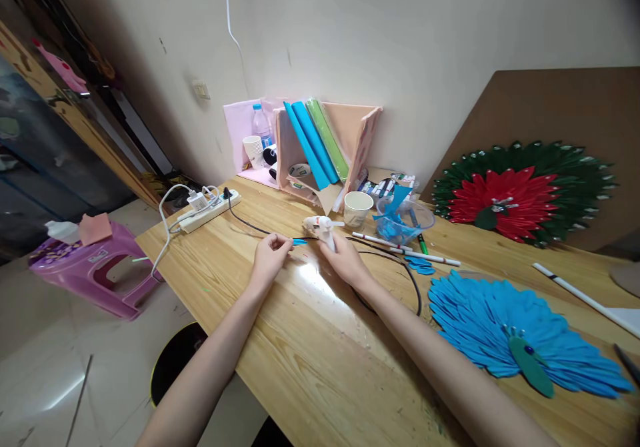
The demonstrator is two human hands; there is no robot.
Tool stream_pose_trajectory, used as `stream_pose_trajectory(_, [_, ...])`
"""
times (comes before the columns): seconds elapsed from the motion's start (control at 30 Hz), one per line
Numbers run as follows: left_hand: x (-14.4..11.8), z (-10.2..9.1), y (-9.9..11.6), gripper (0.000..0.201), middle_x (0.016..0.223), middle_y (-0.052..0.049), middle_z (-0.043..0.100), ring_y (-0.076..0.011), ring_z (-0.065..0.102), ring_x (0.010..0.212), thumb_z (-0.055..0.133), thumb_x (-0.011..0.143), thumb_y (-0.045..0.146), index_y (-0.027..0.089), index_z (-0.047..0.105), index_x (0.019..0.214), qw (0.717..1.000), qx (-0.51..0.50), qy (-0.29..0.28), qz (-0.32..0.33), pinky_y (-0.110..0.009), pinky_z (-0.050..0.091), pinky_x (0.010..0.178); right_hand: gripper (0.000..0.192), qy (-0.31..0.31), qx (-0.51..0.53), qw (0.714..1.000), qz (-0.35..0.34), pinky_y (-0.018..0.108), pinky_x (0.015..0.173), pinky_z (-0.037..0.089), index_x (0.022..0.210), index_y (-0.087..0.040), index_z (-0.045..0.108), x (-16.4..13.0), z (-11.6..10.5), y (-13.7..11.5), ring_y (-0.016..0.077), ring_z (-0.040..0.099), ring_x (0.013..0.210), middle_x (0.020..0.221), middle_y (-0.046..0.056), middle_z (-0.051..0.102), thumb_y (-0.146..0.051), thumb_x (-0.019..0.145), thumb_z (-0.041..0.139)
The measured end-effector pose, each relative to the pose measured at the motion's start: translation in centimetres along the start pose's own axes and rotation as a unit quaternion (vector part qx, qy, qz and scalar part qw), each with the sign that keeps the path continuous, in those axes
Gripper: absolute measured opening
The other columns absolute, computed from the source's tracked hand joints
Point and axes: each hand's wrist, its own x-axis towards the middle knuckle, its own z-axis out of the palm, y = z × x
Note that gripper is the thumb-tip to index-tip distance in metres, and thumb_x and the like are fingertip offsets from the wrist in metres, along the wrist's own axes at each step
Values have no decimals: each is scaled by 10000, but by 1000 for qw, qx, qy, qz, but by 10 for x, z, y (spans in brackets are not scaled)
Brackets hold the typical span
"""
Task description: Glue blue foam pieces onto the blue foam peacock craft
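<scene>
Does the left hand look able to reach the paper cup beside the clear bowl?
Probably not straight across: the glue gun in the right hand lies between the left hand, holding a blue piece, and the paper cup.

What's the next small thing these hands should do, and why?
Probably bring the white glue gun to the blue piece: the right hand grips the gun by its handle, and the left hand pinches the piece close by.
</scene>
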Motion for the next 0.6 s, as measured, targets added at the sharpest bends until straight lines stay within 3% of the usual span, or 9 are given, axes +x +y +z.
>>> stream_pose_trajectory(0.23, [2, 0, -3, 198, 598, -22, 632, -121, 577, 569, 643, 647, 327, 152, 562, 602, 1000, 24, 3, 11, -219, 436, 536, 357, 50, 105, 993, 29, 309, 754, 443, 1005, -166, 625, -52, -26, -4, 217, 611, 865, 967, 77, 669, -427, 859, 429])
stream_pose_trajectory(0.33, [3, 1, -5, 201, 596, -21, 633, -121, 571, 559, 638, 655, 328, 151, 558, 601, 999, 33, -4, 17, -226, 430, 539, 377, 49, 135, 989, 39, 323, 780, 455, 1019, -163, 624, -64, -25, -3, 219, 617, 879, 982, 86, 670, -446, 861, 431])
stream_pose_trajectory(0.6, [4, 2, -11, 188, 596, 6, 598, -110, 543, 551, 627, 674, 316, 158, 538, 625, 997, 56, -6, 46, -229, 415, 556, 358, -3, 149, 988, 23, 277, 671, 451, 977, -177, 614, -73, -16, 3, 180, 594, 755, 849, 48, 642, -452, 883, 405])
